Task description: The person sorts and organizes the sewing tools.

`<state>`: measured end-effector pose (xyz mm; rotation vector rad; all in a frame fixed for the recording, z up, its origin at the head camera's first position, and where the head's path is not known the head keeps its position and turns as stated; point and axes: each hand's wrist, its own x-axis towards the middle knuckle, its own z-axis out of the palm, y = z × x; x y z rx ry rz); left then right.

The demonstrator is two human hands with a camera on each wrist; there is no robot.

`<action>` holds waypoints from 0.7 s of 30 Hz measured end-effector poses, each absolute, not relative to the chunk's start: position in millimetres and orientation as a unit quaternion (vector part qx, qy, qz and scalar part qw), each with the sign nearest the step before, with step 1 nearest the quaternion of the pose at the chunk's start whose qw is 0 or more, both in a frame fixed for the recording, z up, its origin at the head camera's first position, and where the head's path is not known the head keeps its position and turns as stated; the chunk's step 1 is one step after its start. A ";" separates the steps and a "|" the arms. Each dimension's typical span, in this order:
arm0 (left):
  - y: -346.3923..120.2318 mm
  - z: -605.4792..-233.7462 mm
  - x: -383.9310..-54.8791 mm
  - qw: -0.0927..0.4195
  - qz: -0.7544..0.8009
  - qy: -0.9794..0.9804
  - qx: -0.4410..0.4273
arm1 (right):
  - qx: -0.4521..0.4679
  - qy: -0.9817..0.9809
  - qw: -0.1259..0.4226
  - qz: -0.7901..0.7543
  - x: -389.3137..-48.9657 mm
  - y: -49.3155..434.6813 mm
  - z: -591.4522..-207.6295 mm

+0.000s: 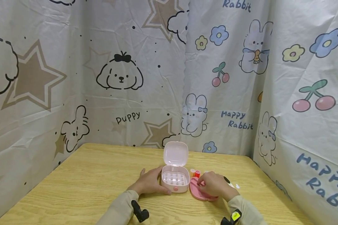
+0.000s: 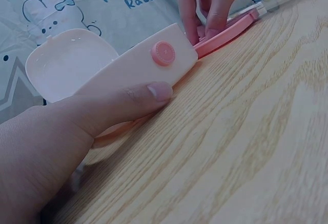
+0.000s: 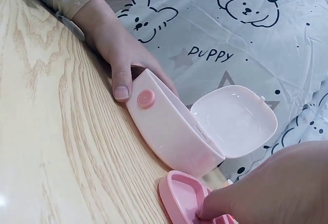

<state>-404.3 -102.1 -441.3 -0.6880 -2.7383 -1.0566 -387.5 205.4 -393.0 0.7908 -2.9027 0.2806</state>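
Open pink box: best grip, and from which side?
Likely the box by its left wall, from the left, thumb across the front, as the left hand has it: the rounded corner suits a wrap, the open lid stands up behind, and the pink tray crowds the right.

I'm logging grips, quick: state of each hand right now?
Left hand: holding the open pink box by its side.
Right hand: reaching into the pink tray; open or holding something, cannot be told.
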 end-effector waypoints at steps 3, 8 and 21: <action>-101.8 -441.2 -404.0 0.062 -0.349 -0.907 -0.227 | 0.264 -0.958 0.065 0.087 -387.5 205.7 -394.0; -101.5 -439.4 -401.7 0.061 -0.349 -0.907 -0.229 | 0.264 -0.959 0.062 0.086 -386.5 205.1 -393.6; -101.0 -437.9 -399.7 0.057 -0.352 -0.906 -0.227 | 0.255 -0.962 0.053 0.083 -384.5 203.9 -391.5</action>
